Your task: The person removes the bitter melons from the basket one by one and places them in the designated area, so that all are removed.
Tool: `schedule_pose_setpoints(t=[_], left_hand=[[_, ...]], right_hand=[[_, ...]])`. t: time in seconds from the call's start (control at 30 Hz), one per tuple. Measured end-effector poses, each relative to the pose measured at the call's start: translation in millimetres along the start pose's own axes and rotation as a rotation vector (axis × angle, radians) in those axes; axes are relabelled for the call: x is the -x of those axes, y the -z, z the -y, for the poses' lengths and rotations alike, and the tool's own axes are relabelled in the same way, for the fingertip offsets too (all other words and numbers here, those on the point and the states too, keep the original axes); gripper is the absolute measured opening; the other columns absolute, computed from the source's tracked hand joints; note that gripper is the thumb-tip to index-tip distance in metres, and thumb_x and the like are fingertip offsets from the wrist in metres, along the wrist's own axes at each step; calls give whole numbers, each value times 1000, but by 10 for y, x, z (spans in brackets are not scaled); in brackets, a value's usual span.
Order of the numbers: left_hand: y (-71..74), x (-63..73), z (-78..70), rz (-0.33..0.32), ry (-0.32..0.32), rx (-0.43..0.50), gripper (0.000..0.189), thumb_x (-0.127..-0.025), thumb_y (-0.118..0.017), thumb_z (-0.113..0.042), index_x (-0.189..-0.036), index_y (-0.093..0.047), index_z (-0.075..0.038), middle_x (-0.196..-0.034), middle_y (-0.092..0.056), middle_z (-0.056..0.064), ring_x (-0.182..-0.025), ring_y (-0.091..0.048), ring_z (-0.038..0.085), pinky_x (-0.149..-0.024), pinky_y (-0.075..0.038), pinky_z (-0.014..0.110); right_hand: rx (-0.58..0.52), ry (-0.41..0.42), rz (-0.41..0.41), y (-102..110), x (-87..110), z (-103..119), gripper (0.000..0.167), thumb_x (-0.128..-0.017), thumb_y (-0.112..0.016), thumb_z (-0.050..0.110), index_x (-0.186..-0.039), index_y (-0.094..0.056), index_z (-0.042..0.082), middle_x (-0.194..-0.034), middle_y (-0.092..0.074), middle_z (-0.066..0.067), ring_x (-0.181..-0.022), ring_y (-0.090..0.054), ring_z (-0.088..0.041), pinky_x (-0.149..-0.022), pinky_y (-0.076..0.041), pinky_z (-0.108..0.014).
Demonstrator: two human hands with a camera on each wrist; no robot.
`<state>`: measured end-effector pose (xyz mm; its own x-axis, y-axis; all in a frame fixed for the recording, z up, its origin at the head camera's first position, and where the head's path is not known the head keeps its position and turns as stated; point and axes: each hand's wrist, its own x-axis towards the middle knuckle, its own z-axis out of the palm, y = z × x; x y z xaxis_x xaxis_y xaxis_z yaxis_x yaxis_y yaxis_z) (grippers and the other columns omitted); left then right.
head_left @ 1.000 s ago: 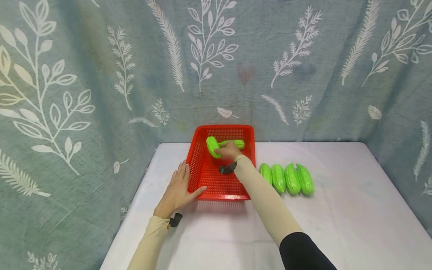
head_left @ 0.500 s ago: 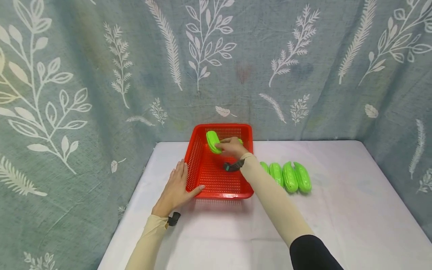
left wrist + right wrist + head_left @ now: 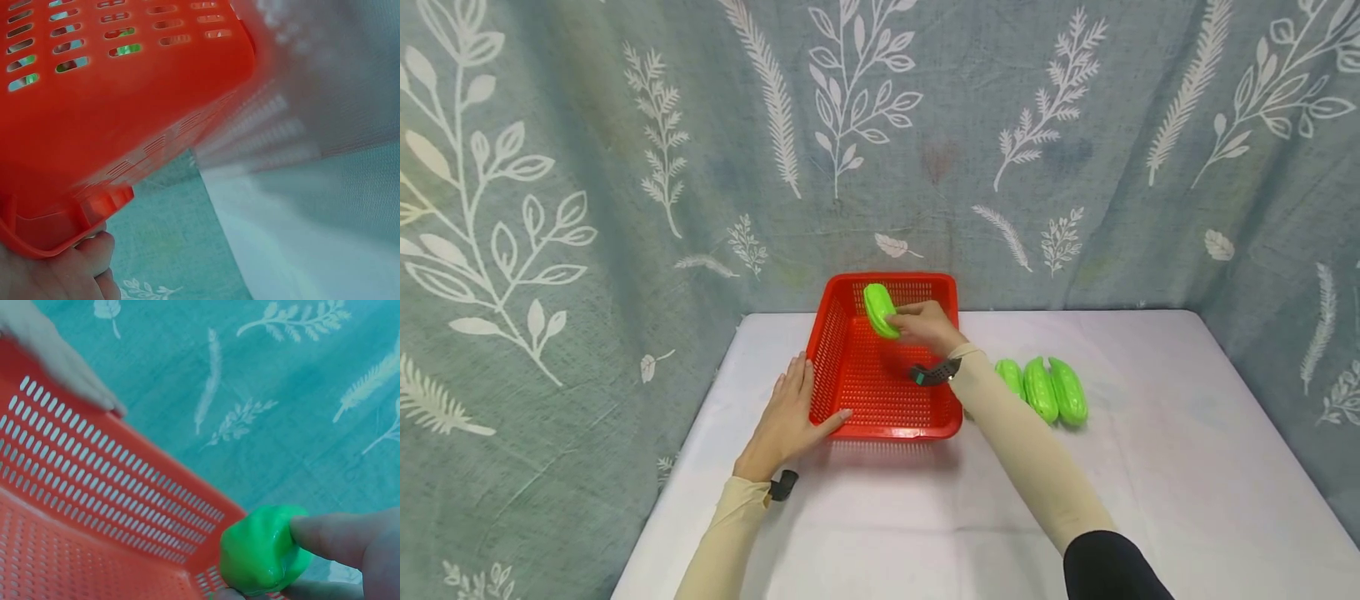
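My right hand (image 3: 927, 325) pinches a bright green, glossy, ridged cucumber-like vegetable (image 3: 878, 310) above the back of a red slotted plastic basket (image 3: 887, 433). Seen end-on in the right wrist view, the vegetable (image 3: 259, 556) sits between thumb and fingers. My left hand (image 3: 782, 417) rests with straight fingers along the basket's left rim, its thumb stretched over the front corner. In the left wrist view, fingers (image 3: 94, 253) lie against the rim, and bits of green show through the basket's slots.
Right of the basket, several similar green vegetables (image 3: 1041, 392) lie side by side on the white tablecloth (image 3: 1165, 450); my right sleeve (image 3: 1022, 442) partly covers that row. A leaf-patterned grey-green curtain (image 3: 940, 150) hangs behind and along both sides.
My right hand has risen and shifted right, lifting the green vegetable from the basket. A second vegetable, earlier visible behind that hand, is hidden now. The left hand stays at the rim.
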<state>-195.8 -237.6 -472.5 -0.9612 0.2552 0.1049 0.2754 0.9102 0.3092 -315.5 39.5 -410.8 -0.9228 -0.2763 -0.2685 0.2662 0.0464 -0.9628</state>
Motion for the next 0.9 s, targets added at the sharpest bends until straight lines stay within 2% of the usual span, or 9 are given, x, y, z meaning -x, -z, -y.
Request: schedule_pose_setpoints(t=[0.13, 0.33, 0.67, 0.77, 0.9], left_hand=[[1, 4, -2, 0, -1, 7, 119, -90, -55, -78, -163, -11, 5, -174, -5, 22, -163, -6, 39, -132, -13, 57], [-9, 4, 9, -6, -4, -4, 119, -90, -55, -78, -163, -11, 6, -174, -5, 22, -163, -7, 39, -132, -13, 57], [0, -3, 18, -10, -16, -15, 118, -90, -54, -77, -163, -13, 6, -174, -4, 22, -163, -4, 38, -132, -13, 57], [-3, -12, 24, -16, -22, -23, 118, -90, -54, -78, -163, -13, 6, -174, -5, 23, -164, -3, 38, -132, -12, 58], [-6, -13, 33, -21, -22, -31, 119, -90, -53, -79, -163, -13, 6, -174, -4, 22, -164, -2, 37, -132, -11, 58]], right_hand=[[-7, 10, 2, 63, 79, 14, 57, -100, -68, 17, -149, -49, -6, -121, -66, -18, -92, -69, -13, -113, -50, -50], [-17, 26, -14, 180, 152, -58, 60, -100, -69, 18, -150, -47, -6, -127, -65, -20, -99, -69, -14, -111, -53, -44], [16, 22, -47, 368, 404, -154, 64, -101, -67, 21, -155, -42, -4, -149, -54, -25, -131, -62, -29, -106, -56, -33], [26, 24, -52, 444, 478, -197, 63, -102, -66, 24, -155, -43, -3, -151, -54, -24, -134, -60, -31, -106, -56, -33], [65, 34, -47, 544, 615, -249, 64, -102, -65, 29, -155, -44, 0, -151, -54, -21, -132, -60, -28, -107, -55, -34]])
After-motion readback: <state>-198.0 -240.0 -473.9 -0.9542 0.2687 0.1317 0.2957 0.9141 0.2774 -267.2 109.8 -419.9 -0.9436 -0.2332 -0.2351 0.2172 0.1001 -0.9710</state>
